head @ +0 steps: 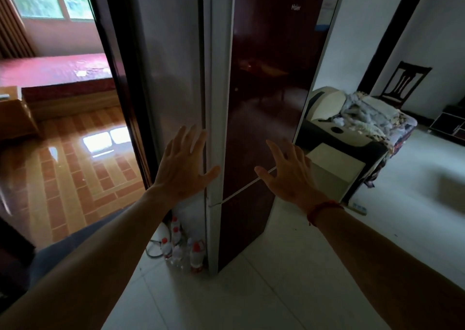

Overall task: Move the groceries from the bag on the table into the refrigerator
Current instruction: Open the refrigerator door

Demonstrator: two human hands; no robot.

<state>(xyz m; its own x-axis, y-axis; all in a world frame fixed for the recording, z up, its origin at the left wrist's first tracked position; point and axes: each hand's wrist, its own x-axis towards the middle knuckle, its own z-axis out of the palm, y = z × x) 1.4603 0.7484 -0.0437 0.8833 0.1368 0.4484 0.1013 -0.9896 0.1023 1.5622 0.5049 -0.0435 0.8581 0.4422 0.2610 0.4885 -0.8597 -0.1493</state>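
Observation:
A tall refrigerator (266, 60) with glossy dark red doors and a pale side stands straight ahead, both doors closed. My left hand (182, 165) is spread with straight fingers at the fridge's left front corner, near the seam of the upper door. My right hand (289, 171), a red cord on its wrist, is spread in front of the upper door just above the gap between the two doors. Both hands hold nothing. No bag, table or groceries are in view.
Several plastic bottles with red caps (185, 250) stand on the floor against the fridge's left side. A dark doorframe (118, 78) opens left onto a tiled room. A small appliance and piled cloth (352, 133) sit right of the fridge, a wooden chair (400, 83) behind them.

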